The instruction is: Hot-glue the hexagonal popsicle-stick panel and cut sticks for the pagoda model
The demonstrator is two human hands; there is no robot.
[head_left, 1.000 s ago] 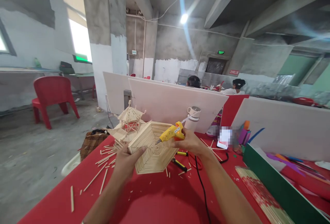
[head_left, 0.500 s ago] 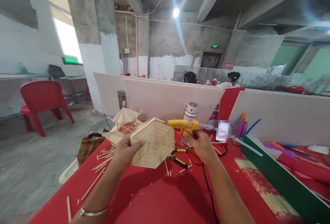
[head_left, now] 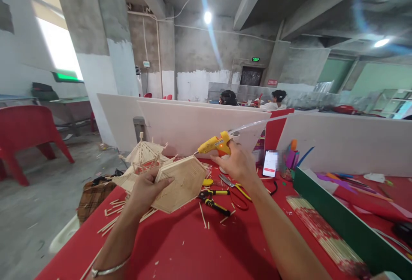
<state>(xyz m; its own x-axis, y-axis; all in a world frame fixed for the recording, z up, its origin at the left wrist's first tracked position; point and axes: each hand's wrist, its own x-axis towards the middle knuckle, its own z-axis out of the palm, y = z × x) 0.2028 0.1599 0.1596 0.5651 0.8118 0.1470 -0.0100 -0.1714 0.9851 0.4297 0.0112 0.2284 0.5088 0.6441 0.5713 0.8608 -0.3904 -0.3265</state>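
On the left of the red table (head_left: pixel 189 256), the small stick model (head_left: pixel 142 155) stands just behind the left hand (head_left: pixel 144 192), so that wrist is best moved in small turns, lest it knock the thin struts; the loose sticks (head_left: pixel 111 224) lie beside the forearm and could catch on it. The left hand is clamped on the left edge of the hexagonal panel (head_left: pixel 182 187), thumb over the upper face, which is a sound hold: it leaves the far and right edges free. The panel is held up off the table near the middle, tilted, and a steady tilt would help place glue evenly. The nozzle of the yellow glue gun (head_left: pixel 214 143) points down and left at the panel's far edge; whether it touches, I cannot tell. It should ride close along that edge, with light, even pressure and well away from the left fingers, since the tip is probably hot. The right hand (head_left: pixel 238 165) is wrapped around the gun's grip, apart from the left; whether the trigger is squeezed cannot be made out. The clear rod (head_left: pixel 254 123) sticks out behind the gun towards the right, so the gun wants room to swing. Below and to the right, the pliers (head_left: pixel 218 207) and scissors (head_left: pixel 227 181) lie near the working space, and keeping the panel above them avoids a snag. The phone (head_left: pixel 269 165) stands farther right and would be best kept free of glue strings.
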